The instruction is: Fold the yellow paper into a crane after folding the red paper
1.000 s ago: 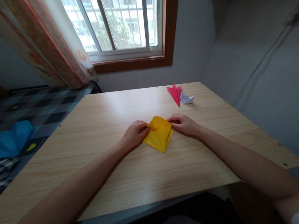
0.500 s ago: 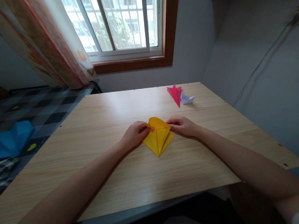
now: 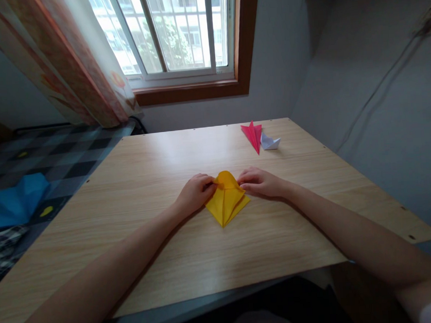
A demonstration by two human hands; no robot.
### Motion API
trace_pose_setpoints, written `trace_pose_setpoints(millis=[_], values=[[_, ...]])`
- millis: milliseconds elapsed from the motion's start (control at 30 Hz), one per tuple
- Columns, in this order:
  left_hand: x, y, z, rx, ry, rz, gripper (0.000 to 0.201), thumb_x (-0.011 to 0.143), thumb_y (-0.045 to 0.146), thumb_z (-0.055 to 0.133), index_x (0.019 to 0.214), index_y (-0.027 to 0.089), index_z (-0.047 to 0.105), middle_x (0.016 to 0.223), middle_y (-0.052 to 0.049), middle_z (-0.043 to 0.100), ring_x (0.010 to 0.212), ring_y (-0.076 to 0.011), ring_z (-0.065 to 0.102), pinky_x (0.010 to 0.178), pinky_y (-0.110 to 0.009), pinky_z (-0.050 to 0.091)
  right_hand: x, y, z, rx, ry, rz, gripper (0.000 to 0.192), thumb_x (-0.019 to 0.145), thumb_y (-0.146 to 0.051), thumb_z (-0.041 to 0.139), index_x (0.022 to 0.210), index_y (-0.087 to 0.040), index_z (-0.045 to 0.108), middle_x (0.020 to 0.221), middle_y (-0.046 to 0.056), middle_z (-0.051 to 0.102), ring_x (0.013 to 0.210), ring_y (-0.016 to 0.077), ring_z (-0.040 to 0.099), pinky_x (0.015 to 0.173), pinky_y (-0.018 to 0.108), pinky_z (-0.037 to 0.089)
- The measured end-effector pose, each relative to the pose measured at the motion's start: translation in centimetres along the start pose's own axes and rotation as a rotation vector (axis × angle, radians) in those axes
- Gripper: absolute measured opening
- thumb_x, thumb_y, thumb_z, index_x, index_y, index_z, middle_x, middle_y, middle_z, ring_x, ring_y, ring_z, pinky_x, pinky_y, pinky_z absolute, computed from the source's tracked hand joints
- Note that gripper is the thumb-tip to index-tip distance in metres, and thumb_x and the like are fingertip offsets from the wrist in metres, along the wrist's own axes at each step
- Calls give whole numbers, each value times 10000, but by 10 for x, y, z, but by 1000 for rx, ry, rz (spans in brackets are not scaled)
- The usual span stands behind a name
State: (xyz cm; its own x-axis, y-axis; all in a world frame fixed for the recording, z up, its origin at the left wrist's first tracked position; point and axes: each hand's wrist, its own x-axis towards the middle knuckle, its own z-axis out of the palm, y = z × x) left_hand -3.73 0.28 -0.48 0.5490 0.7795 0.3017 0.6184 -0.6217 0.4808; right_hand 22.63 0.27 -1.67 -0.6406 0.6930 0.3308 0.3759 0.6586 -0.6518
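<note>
1. yellow folded paper [image 3: 226,202]: a kite-like shape that lay flat near the middle of the table [image 3: 163,262], its sharp point turned toward the person and its upper edge puffed into a rounded hood; a crease ran down its centre to the point.
2. left hand [image 3: 193,194]: it rested on the table at the paper's left upper corner, its grip narrowed to a pinch on that edge.
3. right hand [image 3: 262,183]: it lay at the right upper corner, fingertips pressed together on the paper's flap, a narrow grip holding the paper.
4. red folded paper [image 3: 252,134]: a pointed form at the table's far right side, well apart from the hands.
5. white folded paper [image 3: 270,142]: a small form that lay just beside the red one, on its right.
</note>
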Motion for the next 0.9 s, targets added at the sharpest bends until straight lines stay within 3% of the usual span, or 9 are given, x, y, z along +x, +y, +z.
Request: trace_pose_setpoints(millis=[400, 667, 767, 900], values=[[1, -2, 2, 20, -3, 31, 165, 874, 178, 524, 786, 188, 663, 766, -28, 634, 774, -180, 554, 744, -305, 431, 5, -12, 18, -196, 123, 82, 138, 884, -278, 650, 906, -184, 749, 931, 71, 711, 907, 199, 603, 856, 346, 431], [0, 2, 0, 73, -22, 66, 322, 919, 325, 504, 624, 197, 518, 647, -12, 545, 707, -175, 501, 678, -301, 390, 7, -15, 20, -207, 146, 99, 125, 892, -251, 635, 884, -191, 744, 879, 53, 695, 860, 184, 597, 823, 324, 425], [0, 4, -1, 85, -17, 40, 315, 909, 328, 515, 621, 199, 508, 626, -8, 536, 699, -177, 503, 655, -295, 378, 7, -14, 18, -178, 142, 96, 207, 927, -293, 586, 833, -174, 727, 845, 60, 685, 826, 182, 589, 791, 316, 426], [-1, 6, -2, 97, -18, 9, 297, 913, 314, 506, 641, 196, 530, 622, -9, 542, 687, -176, 508, 642, -293, 365, 6, -16, 13, -92, 124, 82, 464, 1003, -419, 414, 690, -167, 646, 745, 51, 638, 745, 175, 561, 750, 314, 416]])
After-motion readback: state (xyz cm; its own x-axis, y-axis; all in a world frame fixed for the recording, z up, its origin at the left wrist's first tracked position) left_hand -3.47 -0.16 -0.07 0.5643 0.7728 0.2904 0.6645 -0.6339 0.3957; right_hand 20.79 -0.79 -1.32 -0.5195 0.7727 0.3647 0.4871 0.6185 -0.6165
